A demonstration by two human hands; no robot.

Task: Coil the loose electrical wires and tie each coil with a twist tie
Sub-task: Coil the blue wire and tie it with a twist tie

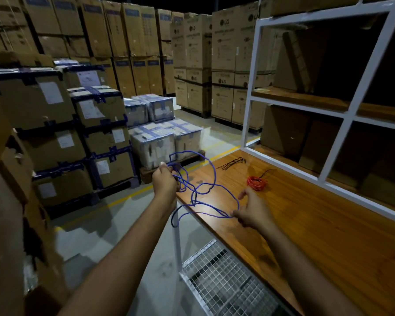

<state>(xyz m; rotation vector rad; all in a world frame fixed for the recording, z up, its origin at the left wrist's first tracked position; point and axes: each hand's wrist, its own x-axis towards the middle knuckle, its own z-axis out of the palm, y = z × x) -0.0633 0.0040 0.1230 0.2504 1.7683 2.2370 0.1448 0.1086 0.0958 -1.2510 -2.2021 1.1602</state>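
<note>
Blue wire half gathered, off the bench's left end

My left hand [165, 181] grips gathered loops of the blue wire [203, 192] beyond the bench [306, 224] edge; the slack runs rightward to my right hand [251, 212], which pinches it above the bench and sits nearer the loose run.

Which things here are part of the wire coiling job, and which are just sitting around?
Part of the job:
- blue wire, held by the left hand and pinched by the right hand
- red wire coil on the wooden tabletop
- black twist ties on the tabletop

Just lying about:
- stacked cardboard boxes
- white shelf frame
- wire mesh shelf
</note>
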